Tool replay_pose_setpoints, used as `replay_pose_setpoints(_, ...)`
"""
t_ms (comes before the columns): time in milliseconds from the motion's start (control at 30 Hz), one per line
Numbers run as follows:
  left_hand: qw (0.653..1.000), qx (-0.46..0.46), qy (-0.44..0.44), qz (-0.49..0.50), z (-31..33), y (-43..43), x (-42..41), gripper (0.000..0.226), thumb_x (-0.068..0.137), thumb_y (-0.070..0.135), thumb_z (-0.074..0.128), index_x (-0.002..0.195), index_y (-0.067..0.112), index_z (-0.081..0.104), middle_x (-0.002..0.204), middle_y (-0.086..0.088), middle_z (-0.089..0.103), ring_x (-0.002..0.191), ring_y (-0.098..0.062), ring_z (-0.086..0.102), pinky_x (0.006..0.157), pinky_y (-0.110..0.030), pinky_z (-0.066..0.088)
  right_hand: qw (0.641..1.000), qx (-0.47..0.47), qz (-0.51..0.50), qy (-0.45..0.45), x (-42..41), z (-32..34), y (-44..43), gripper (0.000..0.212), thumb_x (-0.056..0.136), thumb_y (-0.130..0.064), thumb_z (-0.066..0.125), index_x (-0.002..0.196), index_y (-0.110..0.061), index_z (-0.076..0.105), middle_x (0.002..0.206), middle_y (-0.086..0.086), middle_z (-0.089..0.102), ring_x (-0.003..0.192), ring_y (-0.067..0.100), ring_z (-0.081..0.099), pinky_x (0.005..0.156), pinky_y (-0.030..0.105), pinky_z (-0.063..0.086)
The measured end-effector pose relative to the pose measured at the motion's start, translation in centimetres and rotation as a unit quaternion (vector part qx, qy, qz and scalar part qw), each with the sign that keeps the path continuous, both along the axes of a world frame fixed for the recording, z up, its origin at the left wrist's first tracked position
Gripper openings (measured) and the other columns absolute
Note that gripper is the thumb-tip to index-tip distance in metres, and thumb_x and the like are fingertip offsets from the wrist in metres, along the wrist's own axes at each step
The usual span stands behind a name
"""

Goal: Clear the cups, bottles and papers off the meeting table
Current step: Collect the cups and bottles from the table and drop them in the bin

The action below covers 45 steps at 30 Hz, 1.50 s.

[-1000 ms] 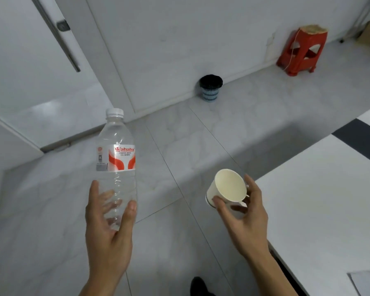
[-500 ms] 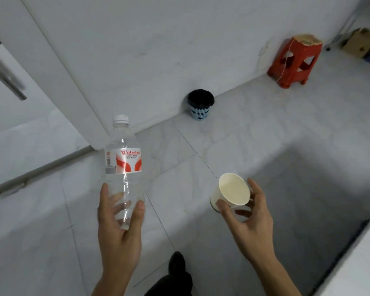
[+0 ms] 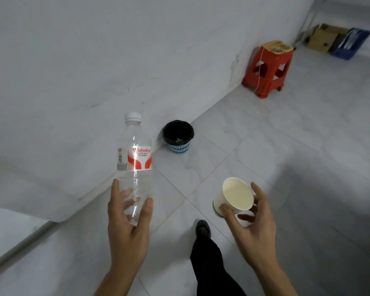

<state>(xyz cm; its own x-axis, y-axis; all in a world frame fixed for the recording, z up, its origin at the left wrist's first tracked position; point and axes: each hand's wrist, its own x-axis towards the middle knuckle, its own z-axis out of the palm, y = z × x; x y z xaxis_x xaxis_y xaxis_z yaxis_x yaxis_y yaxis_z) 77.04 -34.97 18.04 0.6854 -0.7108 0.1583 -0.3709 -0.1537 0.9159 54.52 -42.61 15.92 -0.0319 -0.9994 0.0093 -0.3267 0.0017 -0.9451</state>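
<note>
My left hand (image 3: 127, 227) grips the lower part of a clear plastic water bottle (image 3: 135, 161) with a white cap and a red and white label, held upright. My right hand (image 3: 253, 227) holds a white paper cup (image 3: 235, 196) by its side, tilted so that its empty inside faces me. Both are held over the tiled floor. Ahead, against the wall, stands a small blue waste bin (image 3: 178, 139) lined with a black bag.
A red plastic stool (image 3: 267, 71) stands by the wall at the right. A cardboard box (image 3: 323, 37) and a blue tray (image 3: 349, 43) sit in the far right corner. My dark trouser leg and shoe (image 3: 203, 229) step forward on the floor between my hands.
The view has turned away from the table, which has left the frame. The bin and stool are nearer and more central. Both hands keep their hold on bottle and cup.
</note>
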Motion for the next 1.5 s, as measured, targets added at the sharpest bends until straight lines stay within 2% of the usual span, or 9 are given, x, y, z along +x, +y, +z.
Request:
replay_pose_setpoints(167, 0.999, 0.026, 0.038, -0.007, 0.1, -9.1, 2.9, 0.083, 0.08, 0.041, 0.066, 0.152, 0.038, 0.026, 0.13, 0.01, 0.055, 0.116, -0.002, 0.055, 0.087, -0.03, 0.051, 1.0, 0.012, 0.022, 0.012, 3.7, 0.1, -10.9, 0.091, 0.064, -0.065, 0.077, 0.142, -0.043, 0.036, 0.122, -0.024, 0.054, 0.102, 0.004, 0.061, 0.078, 0.027, 0.055)
replay_pose_setpoints(233, 0.996, 0.064, 0.051, 0.021, 0.6, -21.2, 10.1, 0.083, 0.079, 0.043, 0.065, 0.152, 0.038, 0.026, 0.129, 0.01, 0.055, 0.117, -0.007, 0.055, 0.089, -0.037, 0.052, 0.998, 0.033, 0.037, 0.028, 10.2, 0.8, -24.8, 0.091, 0.062, -0.07, 0.069, 0.142, -0.042, 0.035, 0.124, -0.022, 0.054, 0.104, 0.005, 0.061, 0.076, 0.022, 0.053)
replay_pose_setpoints(533, 0.987, 0.127, 0.099, 0.014, -1.5, -35.7, 19.0, 0.074, 0.08, 0.039, 0.071, 0.141, 0.029, 0.03, 0.128, 0.004, 0.054, 0.105, -0.015, 0.058, 0.079, -0.031, 0.051, 0.997, 0.014, 0.067, 0.021, 21.2, 1.2, -40.8, 0.084, 0.067, -0.063, 0.073, 0.14, -0.043, 0.037, 0.125, -0.026, 0.052, 0.106, 0.006, 0.06, 0.075, 0.023, 0.055)
replay_pose_setpoints(700, 0.972, 0.21, 0.094, -0.054, -5.7, -47.1, 26.5, 0.065, 0.081, 0.029, 0.078, 0.119, 0.042, 0.027, 0.123, 0.012, 0.05, 0.101, -0.007, 0.057, 0.085, -0.044, 0.055, 0.997, 0.066, 0.003, 0.043, 27.8, -1.8, -49.7, 0.084, 0.07, -0.055, 0.082, 0.14, -0.04, 0.039, 0.126, -0.02, 0.053, 0.107, 0.009, 0.061, 0.077, 0.027, 0.056)
replay_pose_setpoints(833, 0.949, 0.281, 0.068, -0.122, -7.4, -56.0, 31.6, 0.062, 0.078, 0.027, 0.077, 0.121, 0.032, 0.033, 0.117, 0.006, 0.05, 0.093, -0.004, 0.057, 0.071, -0.028, 0.046, 0.992, 0.115, -0.029, 0.049, 32.2, -3.2, -56.9, 0.085, 0.064, -0.059, 0.075, 0.139, -0.037, 0.041, 0.124, -0.023, 0.054, 0.11, 0.01, 0.06, 0.078, 0.03, 0.057)
replay_pose_setpoints(933, 0.926, 0.341, 0.047, -0.157, -10.0, -61.8, 34.3, 0.062, 0.077, 0.03, 0.077, 0.124, 0.024, 0.037, 0.119, 0.004, 0.043, 0.094, -0.016, 0.058, 0.073, -0.032, 0.05, 0.987, 0.147, -0.039, 0.053, 34.9, -5.5, -61.6, 0.085, 0.069, -0.054, 0.08, 0.141, -0.033, 0.04, 0.124, -0.021, 0.054, 0.11, 0.007, 0.059, 0.08, 0.032, 0.057)
replay_pose_setpoints(1100, 0.899, 0.409, 0.053, -0.149, -18.1, -68.3, 36.2, 0.061, 0.081, 0.037, 0.075, 0.129, 0.02, 0.042, 0.122, -0.001, 0.047, 0.094, -0.017, 0.057, 0.075, -0.033, 0.05, 0.965, 0.241, -0.068, 0.074, 37.7, -14.9, -66.5, 0.081, 0.077, -0.039, 0.081, 0.145, -0.028, 0.038, 0.139, -0.004, 0.044, 0.113, 0.011, 0.055, 0.086, 0.027, 0.053)
replay_pose_setpoints(1367, 0.878, 0.466, 0.065, -0.086, -46.4, -75.6, 36.3, 0.064, 0.083, 0.043, 0.072, 0.136, 0.021, 0.045, 0.125, -0.004, 0.052, 0.101, -0.02, 0.056, 0.084, -0.04, 0.054, 0.922, 0.357, -0.03, 0.146, 41.8, -45.6, -74.4, 0.082, 0.079, -0.046, 0.078, 0.145, -0.021, 0.036, 0.14, 0.001, 0.051, 0.124, 0.021, 0.053, 0.102, 0.041, 0.047)
replay_pose_setpoints(1500, 0.887, 0.451, 0.042, -0.093, -57.9, -77.7, 36.7, 0.061, 0.086, 0.048, 0.07, 0.137, 0.025, 0.046, 0.123, -0.002, 0.05, 0.092, -0.012, 0.052, 0.076, -0.028, 0.047, 0.917, 0.366, -0.009, 0.156, 43.4, -56.9, -76.5, 0.08, 0.081, -0.039, 0.077, 0.145, -0.019, 0.035, 0.135, 0.001, 0.053, 0.123, 0.022, 0.052, 0.099, 0.037, 0.048)
